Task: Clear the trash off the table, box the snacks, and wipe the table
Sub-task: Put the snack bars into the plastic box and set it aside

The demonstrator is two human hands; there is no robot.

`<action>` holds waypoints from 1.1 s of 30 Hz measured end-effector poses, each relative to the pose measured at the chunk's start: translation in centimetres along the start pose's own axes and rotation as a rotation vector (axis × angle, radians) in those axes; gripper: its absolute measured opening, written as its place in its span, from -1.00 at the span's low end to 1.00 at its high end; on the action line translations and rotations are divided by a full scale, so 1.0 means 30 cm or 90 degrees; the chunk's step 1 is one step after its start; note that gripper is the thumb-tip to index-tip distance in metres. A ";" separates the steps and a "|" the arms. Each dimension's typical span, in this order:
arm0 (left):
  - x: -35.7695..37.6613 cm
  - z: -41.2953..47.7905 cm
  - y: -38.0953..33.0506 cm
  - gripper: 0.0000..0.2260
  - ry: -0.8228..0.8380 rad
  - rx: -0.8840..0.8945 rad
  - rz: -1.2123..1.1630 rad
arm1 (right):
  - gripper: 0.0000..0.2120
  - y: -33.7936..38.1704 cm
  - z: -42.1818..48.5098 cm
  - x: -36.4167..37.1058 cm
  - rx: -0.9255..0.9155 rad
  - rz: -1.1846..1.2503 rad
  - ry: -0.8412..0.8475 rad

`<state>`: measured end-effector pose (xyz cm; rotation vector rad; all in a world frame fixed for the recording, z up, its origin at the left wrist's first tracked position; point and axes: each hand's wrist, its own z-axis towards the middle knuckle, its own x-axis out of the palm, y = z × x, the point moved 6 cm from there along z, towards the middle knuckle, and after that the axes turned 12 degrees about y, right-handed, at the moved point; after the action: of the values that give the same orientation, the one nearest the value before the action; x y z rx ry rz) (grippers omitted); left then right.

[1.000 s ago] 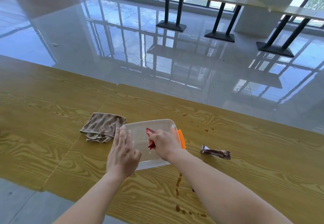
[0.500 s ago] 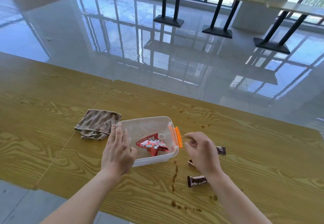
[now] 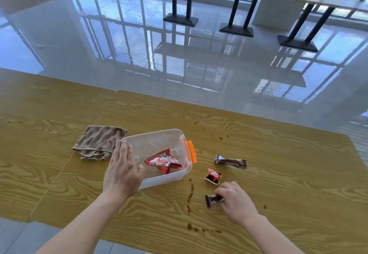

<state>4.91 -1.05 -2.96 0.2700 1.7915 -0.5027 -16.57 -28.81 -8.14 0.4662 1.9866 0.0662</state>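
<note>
Right hand [image 3: 237,202] fingers grasp a brown snack bar [image 3: 213,200]; left hand [image 3: 122,171] rests flat on the clear box [image 3: 159,144]; wrapper print seems unreadable.

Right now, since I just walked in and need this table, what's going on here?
A person is boxing snacks. The left hand rests on the clear box, which holds one red packet. The right hand grips a dark snack. A long dark bar, a small red snack, brown drips and a cloth lie on the table.

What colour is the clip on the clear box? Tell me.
Orange, seen best in the head view: the clip on the clear box.
</note>
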 end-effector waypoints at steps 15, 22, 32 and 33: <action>-0.012 -0.006 -0.003 -0.23 -0.008 0.004 -0.045 | -0.86 0.301 0.047 -0.494 -0.113 0.189 -0.252; -0.021 -0.012 -0.008 -0.28 -0.024 0.008 -0.076 | -0.87 0.590 0.304 -0.431 -0.142 0.081 -0.085; -0.011 -0.012 -0.001 -0.31 -0.032 0.005 -0.055 | -0.90 0.642 0.407 -0.278 -0.094 -0.009 0.030; -0.010 -0.012 0.000 -0.31 -0.033 0.006 -0.057 | -0.89 0.634 0.398 -0.286 -0.101 0.043 0.012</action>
<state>4.69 -0.86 -2.59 0.1823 1.7560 -0.5775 2.75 -16.16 -1.46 0.4315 1.9653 0.2695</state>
